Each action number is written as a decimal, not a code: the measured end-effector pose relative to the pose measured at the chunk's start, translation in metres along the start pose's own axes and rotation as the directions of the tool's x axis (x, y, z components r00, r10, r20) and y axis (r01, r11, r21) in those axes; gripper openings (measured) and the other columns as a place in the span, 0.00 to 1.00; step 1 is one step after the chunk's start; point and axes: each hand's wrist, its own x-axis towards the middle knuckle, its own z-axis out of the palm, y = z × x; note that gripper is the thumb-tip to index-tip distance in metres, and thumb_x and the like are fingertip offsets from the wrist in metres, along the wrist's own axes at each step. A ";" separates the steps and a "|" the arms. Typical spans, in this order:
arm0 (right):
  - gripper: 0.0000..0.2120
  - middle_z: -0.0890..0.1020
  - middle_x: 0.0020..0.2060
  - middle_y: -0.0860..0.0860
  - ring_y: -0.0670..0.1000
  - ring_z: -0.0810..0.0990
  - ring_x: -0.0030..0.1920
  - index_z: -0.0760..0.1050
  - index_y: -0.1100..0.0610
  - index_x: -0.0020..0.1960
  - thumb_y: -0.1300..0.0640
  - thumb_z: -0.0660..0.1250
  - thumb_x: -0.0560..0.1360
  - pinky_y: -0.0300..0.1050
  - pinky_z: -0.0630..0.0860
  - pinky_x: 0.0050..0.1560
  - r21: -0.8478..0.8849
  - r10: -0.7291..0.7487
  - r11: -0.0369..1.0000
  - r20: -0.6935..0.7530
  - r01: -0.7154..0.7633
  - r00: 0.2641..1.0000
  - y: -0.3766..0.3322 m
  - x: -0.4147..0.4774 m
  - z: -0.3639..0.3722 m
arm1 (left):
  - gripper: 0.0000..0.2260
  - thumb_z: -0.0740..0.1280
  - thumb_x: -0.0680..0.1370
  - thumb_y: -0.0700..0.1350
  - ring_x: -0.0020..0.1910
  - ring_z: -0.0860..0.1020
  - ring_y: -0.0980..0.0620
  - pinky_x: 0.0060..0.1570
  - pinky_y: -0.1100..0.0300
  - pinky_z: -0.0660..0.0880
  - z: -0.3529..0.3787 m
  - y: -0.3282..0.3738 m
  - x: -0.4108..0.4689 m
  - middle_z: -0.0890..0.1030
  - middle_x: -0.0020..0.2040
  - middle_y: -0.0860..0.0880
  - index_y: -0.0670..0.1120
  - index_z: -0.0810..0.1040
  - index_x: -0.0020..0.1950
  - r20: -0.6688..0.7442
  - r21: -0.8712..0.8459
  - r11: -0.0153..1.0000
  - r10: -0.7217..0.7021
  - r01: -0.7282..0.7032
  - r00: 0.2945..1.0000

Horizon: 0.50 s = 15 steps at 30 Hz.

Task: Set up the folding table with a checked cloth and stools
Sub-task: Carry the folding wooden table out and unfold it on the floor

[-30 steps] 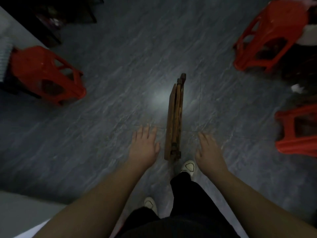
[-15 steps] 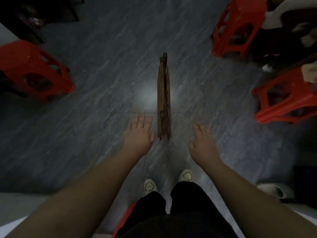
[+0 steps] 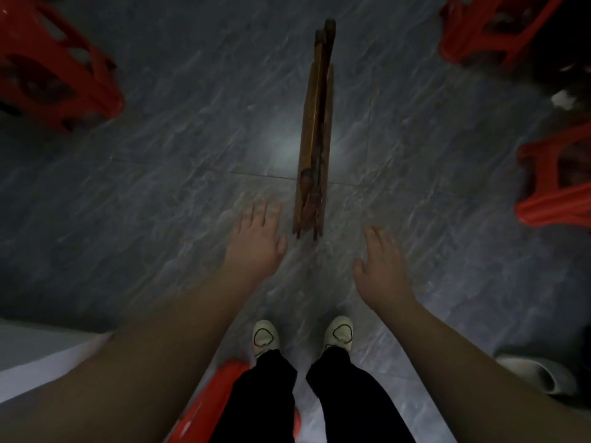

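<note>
Head view: folded brown wooden table (image 3: 315, 132) stands on edge on grey marbled tile floor (image 3: 160, 187), centre frame, running away from person. Left hand (image 3: 256, 241) and right hand (image 3: 380, 266) hover either side of table's near end, fingers straight and spread, holding nothing, not touching table. Red plastic stool (image 3: 54, 75) upper left; second red stool (image 3: 479, 33) upper right; third red stool (image 3: 556, 183) at right edge; fourth red stool (image 3: 208, 407) behind person's legs. All well apart from table. White shoes (image 3: 265, 335) side by side below hands.
</note>
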 end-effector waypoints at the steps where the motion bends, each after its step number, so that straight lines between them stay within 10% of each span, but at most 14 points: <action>1: 0.31 0.64 0.75 0.58 0.59 0.63 0.74 0.58 0.59 0.77 0.56 0.64 0.76 0.57 0.63 0.74 0.009 -0.003 1.000 -0.002 0.003 1.000 0.007 0.010 0.018 | 0.30 0.53 0.83 0.55 0.80 0.47 0.42 0.78 0.43 0.50 0.019 -0.004 0.011 0.50 0.82 0.43 0.49 0.46 0.82 0.004 -0.013 1.000 -0.003 0.003 1.000; 11: 0.36 0.58 0.78 0.54 0.52 0.56 0.78 0.51 0.55 0.80 0.50 0.65 0.79 0.48 0.53 0.77 0.246 0.007 0.969 0.005 -0.008 1.000 0.051 0.121 0.208 | 0.34 0.56 0.82 0.58 0.80 0.48 0.48 0.78 0.49 0.49 0.220 -0.050 0.120 0.48 0.82 0.46 0.48 0.43 0.82 0.039 -0.240 0.971 -0.003 0.012 0.999; 15: 0.34 0.68 0.73 0.49 0.48 0.66 0.73 0.58 0.50 0.78 0.48 0.67 0.76 0.52 0.66 0.73 0.396 -0.012 0.918 -0.051 0.031 0.999 0.056 0.170 0.254 | 0.37 0.65 0.77 0.57 0.76 0.64 0.51 0.72 0.46 0.66 0.261 -0.059 0.168 0.60 0.79 0.50 0.53 0.49 0.81 0.014 -0.391 0.920 0.022 -0.015 1.000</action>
